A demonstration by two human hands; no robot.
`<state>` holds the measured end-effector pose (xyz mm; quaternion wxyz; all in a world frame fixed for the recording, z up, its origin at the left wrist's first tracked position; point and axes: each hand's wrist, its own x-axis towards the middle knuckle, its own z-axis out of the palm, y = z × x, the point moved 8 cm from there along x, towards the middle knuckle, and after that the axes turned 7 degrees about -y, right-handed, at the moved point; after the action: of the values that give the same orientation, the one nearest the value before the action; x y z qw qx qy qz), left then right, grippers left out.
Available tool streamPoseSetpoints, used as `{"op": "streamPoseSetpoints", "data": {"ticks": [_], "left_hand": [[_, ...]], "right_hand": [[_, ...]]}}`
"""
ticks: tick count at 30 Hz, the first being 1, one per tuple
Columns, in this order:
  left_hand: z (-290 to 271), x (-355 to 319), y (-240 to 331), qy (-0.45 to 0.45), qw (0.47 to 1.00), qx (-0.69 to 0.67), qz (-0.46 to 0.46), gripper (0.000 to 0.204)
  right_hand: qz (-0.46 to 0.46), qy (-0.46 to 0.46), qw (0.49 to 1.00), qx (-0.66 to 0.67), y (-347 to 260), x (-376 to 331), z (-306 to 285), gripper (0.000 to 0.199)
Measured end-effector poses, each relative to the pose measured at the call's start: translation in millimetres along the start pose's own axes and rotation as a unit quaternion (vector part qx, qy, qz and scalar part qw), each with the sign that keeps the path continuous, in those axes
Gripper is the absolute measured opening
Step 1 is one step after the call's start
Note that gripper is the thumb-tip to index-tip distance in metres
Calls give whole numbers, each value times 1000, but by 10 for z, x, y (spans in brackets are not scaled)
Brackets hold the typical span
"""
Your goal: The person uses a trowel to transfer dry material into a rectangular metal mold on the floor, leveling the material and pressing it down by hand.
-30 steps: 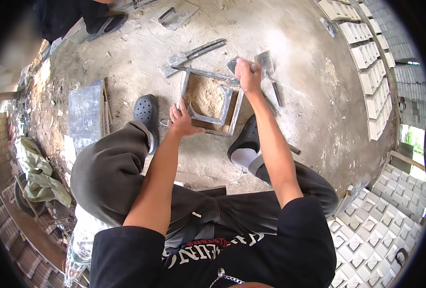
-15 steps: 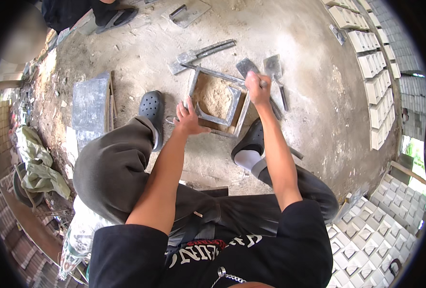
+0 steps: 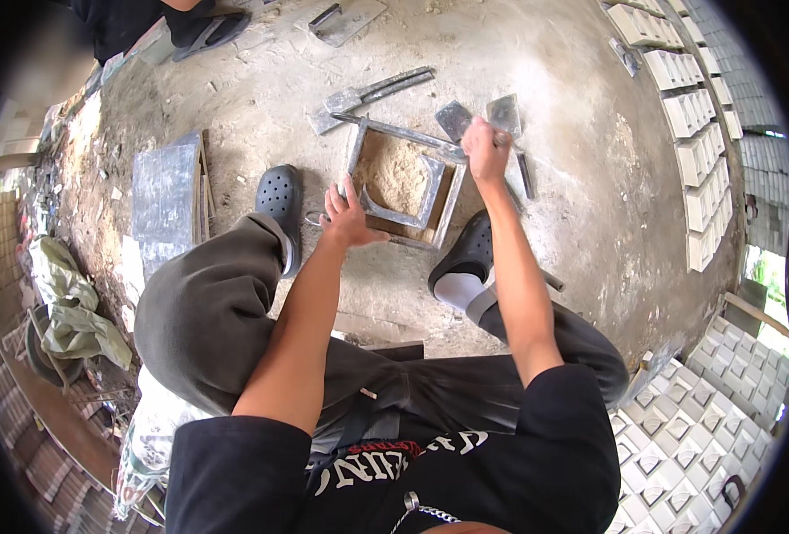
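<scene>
A square metal mould [image 3: 452, 206] lies on the floor between my feet, with a smaller grey frame [image 3: 432, 198] inside it. Pale sandy powder [image 3: 394, 171] fills much of that inner frame. My left hand [image 3: 348, 218] rests at the mould's near left corner, fingers spread and gripping nothing. Just beyond the mould's right side, my right hand [image 3: 487, 151] is closed round the handle of a trowel, whose flat grey blade [image 3: 454, 119] points away to the left. Beside it a second trowel [image 3: 504, 116] lies on the floor; its handle runs toward me.
Beyond the mould lie flat metal tools [image 3: 376, 93] and a plate with a handle [image 3: 345, 20]. Grey boards [image 3: 165, 200] are stacked at left. White tiles [image 3: 697, 116] line the right side, with more patterned tiles [image 3: 679, 436] nearer. Another person's dark shoe [image 3: 212, 36] shows at far left.
My right hand has moved slightly farther from me and to the right with the trowel. My left hand has stayed at the mould's corner.
</scene>
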<state>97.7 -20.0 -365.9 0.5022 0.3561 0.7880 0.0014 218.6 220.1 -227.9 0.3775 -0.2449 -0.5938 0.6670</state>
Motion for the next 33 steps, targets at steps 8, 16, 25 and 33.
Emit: {"op": "streamPoseSetpoints", "data": {"ticks": [8,16,25,33], "left_hand": [[3,21,-27,0,1000,9,3,150],[-6,57,12,16,999,12,38,153],[43,51,18,3,1000,17,23,153],[30,41,23,3,999,19,31,154]], "right_hand": [[-34,62,997,-23,-126,-34,50,43],[-18,315,946,-78,-281,-465,35,49],[-63,293,953,-45,-311,-579,-137,59],[-50,255,954,-150,-275,-467,-109,59]]}}
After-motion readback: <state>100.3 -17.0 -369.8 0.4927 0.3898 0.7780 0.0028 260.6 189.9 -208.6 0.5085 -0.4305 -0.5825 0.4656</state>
